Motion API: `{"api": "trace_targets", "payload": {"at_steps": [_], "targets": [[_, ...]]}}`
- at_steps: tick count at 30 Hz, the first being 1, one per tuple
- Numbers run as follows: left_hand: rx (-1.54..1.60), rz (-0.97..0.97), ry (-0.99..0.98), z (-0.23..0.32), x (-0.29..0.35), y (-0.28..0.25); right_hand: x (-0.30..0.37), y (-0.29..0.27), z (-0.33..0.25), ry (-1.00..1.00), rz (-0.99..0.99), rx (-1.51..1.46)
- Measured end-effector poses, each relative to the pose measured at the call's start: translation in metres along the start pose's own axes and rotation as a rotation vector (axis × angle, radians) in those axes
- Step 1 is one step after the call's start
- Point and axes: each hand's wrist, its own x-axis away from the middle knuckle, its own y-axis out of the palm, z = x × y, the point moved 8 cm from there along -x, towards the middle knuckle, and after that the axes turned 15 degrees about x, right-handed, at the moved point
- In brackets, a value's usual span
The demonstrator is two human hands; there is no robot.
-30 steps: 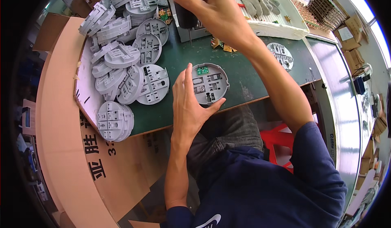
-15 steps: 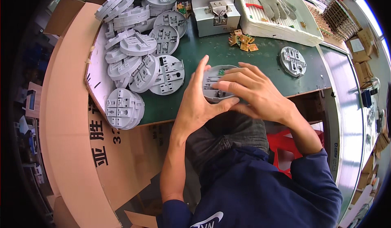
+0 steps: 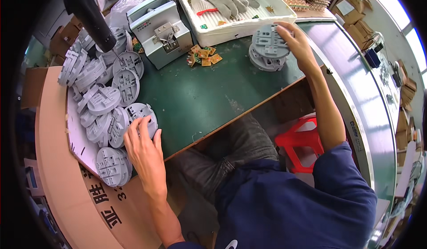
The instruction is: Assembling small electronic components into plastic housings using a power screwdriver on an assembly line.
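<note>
At the far right of the table my right hand (image 3: 299, 48) grips the edge of a round grey plastic base (image 3: 269, 41), fingers on its rim. This base sits over, or just above, a second round grey base (image 3: 267, 64); whether they touch is hard to tell. Over on the left, my left hand (image 3: 147, 158) has its thumb and fingers apart at the near side of another round base (image 3: 147, 112). Its fingertips overlap that base, and contact cannot be made out. Slots and raised blocks cover the faces of these bases.
A heap of similar bases (image 3: 103, 100) fills the left side. Behind stand a dark electric screwdriver (image 3: 95, 26), a grey metal device (image 3: 164, 33) and a white foam tray (image 3: 249, 30) with gloves (image 3: 227, 0). Small circuit boards (image 3: 204, 55) lie before the tray.
My hands have parted from around a base in the middle. The right has carried a base to the one at far right; the left has moved to the heap. The view has turned.
</note>
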Motion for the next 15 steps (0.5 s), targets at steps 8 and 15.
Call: {"api": "trace_targets", "payload": {"at_steps": [8,15], "targets": [[0.274,-0.049,0.080,0.009,0.008,0.016,0.003,0.010,0.017,-0.135,0.041,0.556],[0.209,-0.028,0.010,0.004,-0.001,0.019,0.035,0.039,-0.021,-0.235,-0.122,0.921]]}}
